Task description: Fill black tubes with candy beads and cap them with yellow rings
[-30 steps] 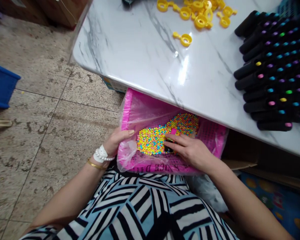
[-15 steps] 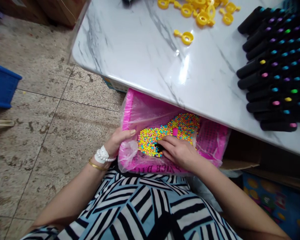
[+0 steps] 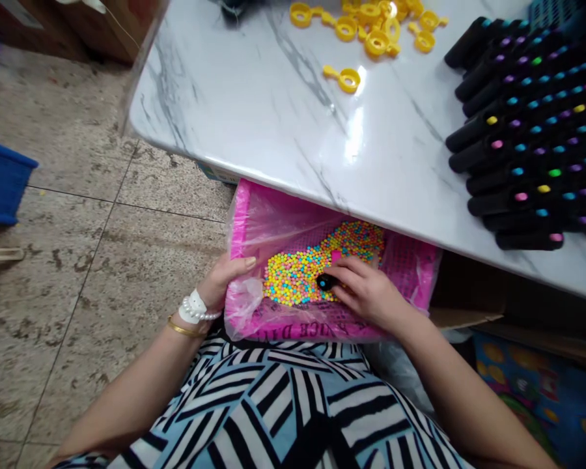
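My left hand (image 3: 222, 279) is closed around the left rim of a pink plastic basket (image 3: 241, 218), thumb over the clear plastic lining. Small round candy-like beads (image 3: 290, 277) in yellow, pink, blue and orange lie inside the basket. Over them, my right hand (image 3: 368, 292) pinches a short black tube (image 3: 325, 282) with the fingertips. A blue spot shows in the tube's end, which points left; its other end is hidden by my fingers. Just beyond those fingers, a small pink piece (image 3: 336, 255) sits among the beads.
The marble-patterned table (image 3: 215, 104) overhangs the basket's far side. Rows of black tubes (image 3: 498, 166) with coloured ends lie at its right. Yellow ring pieces with tabs (image 3: 378, 42) are heaped at the back, one lying nearer. A blue bin (image 3: 4, 182) stands on the floor at left.
My right hand has drawn the black tube out of the beads and a little rightward; its blue-spotted end now shows. My left hand keeps its hold on the rim. The view has shifted slightly.
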`<state>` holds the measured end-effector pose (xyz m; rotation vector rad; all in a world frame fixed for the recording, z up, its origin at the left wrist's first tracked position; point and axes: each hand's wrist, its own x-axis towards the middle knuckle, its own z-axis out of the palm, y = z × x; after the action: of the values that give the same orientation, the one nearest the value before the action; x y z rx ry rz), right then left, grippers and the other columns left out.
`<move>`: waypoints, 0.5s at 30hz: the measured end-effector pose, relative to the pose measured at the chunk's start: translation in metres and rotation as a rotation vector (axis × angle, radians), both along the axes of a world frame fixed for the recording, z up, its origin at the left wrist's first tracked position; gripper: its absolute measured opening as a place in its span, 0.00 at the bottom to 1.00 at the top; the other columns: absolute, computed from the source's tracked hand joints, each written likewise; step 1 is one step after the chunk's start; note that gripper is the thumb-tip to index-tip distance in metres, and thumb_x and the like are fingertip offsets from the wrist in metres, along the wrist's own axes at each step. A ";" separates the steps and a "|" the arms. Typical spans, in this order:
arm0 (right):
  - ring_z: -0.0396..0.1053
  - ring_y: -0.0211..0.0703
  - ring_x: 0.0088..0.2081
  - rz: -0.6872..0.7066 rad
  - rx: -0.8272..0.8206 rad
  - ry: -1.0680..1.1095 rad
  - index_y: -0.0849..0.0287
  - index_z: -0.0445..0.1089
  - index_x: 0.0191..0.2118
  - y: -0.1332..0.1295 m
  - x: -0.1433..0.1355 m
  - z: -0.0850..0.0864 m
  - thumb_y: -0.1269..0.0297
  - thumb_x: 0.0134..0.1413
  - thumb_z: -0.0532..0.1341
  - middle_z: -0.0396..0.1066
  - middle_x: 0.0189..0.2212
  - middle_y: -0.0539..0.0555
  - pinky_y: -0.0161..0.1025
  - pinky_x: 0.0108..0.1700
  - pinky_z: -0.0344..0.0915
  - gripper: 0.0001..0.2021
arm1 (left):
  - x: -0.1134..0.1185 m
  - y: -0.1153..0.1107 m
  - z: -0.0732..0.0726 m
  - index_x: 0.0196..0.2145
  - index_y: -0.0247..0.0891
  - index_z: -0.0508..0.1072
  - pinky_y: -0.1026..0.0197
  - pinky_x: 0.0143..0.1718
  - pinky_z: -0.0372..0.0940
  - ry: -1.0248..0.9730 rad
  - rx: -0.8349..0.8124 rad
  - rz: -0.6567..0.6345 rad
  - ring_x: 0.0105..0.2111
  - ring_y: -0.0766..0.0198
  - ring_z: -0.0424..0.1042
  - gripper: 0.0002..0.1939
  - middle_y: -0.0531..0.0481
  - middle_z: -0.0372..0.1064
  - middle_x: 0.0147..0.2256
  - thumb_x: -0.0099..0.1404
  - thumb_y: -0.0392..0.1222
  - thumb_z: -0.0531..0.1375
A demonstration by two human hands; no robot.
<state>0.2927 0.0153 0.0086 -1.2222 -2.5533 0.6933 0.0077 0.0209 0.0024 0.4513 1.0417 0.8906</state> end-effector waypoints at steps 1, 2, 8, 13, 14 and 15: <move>0.72 0.48 0.43 0.040 0.009 -0.087 0.61 0.71 0.50 -0.001 -0.002 -0.003 0.70 0.62 0.56 0.72 0.44 0.62 0.44 0.44 0.72 0.13 | 0.000 -0.001 0.000 0.35 0.33 0.80 0.52 0.45 0.72 0.000 -0.001 0.003 0.39 0.48 0.78 0.16 0.44 0.80 0.34 0.49 0.45 0.68; 0.72 0.49 0.42 0.081 0.001 -0.154 0.61 0.71 0.50 -0.002 -0.005 -0.005 0.70 0.62 0.56 0.72 0.43 0.63 0.44 0.42 0.72 0.13 | 0.001 -0.001 -0.001 0.36 0.33 0.80 0.52 0.44 0.72 0.002 -0.004 0.007 0.39 0.48 0.78 0.16 0.44 0.80 0.34 0.49 0.44 0.68; 0.72 0.43 0.43 0.121 -0.218 0.116 0.58 0.69 0.52 -0.006 -0.013 0.001 0.72 0.59 0.58 0.72 0.44 0.58 0.40 0.46 0.70 0.16 | -0.006 -0.008 0.000 0.41 0.33 0.79 0.53 0.43 0.73 0.005 -0.032 0.019 0.40 0.48 0.78 0.21 0.42 0.80 0.38 0.49 0.43 0.68; 0.73 0.42 0.43 -0.067 -0.339 0.382 0.55 0.72 0.47 -0.008 -0.001 0.021 0.71 0.55 0.62 0.75 0.41 0.54 0.40 0.47 0.69 0.14 | -0.026 -0.007 0.011 0.41 0.33 0.79 0.55 0.33 0.74 0.116 -0.120 0.052 0.31 0.51 0.78 0.24 0.43 0.80 0.33 0.44 0.46 0.69; 0.73 0.42 0.43 -0.099 -0.342 0.418 0.56 0.73 0.47 -0.009 0.000 0.022 0.71 0.55 0.62 0.75 0.41 0.55 0.40 0.46 0.69 0.13 | -0.029 -0.004 0.014 0.40 0.33 0.79 0.56 0.31 0.74 0.150 -0.139 0.056 0.29 0.52 0.78 0.25 0.44 0.80 0.32 0.44 0.46 0.69; 0.73 0.42 0.43 -0.130 -0.343 0.449 0.56 0.73 0.46 -0.010 0.000 0.023 0.70 0.54 0.63 0.76 0.41 0.55 0.40 0.46 0.69 0.13 | -0.031 -0.002 0.016 0.41 0.34 0.79 0.56 0.29 0.74 0.181 -0.154 0.053 0.28 0.53 0.78 0.25 0.44 0.80 0.31 0.44 0.47 0.70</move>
<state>0.2929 0.0057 0.0319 -1.1515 -2.0256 1.2510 -0.0230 0.0193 0.0179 0.3815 1.2838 0.8196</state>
